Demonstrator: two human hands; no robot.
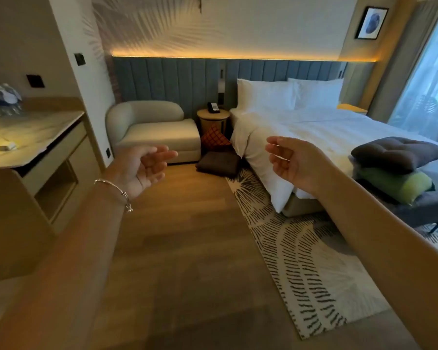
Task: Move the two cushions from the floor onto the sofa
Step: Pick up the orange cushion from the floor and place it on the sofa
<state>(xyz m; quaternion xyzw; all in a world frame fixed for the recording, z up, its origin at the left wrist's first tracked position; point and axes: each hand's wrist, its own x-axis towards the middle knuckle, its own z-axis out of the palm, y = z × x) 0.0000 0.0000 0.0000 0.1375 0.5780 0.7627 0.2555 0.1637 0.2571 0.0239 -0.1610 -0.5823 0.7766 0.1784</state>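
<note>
Head view: left hand [142,168], right hand [288,160] open, empty; cushions [218,162] apparently on floor.

Sofa [157,130] at back left, round side table [213,120] between it and bed [314,137], two cushions [218,154] on floor before the table, one leaning behind the flat one, rug [301,261] alongside bed, counter [33,137] at left

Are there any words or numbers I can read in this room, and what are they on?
None can be read.
Phone on the round bedside table: a pale label, too blurred to read.
Framed picture on the wall: a blue shape, no words visible.
</note>
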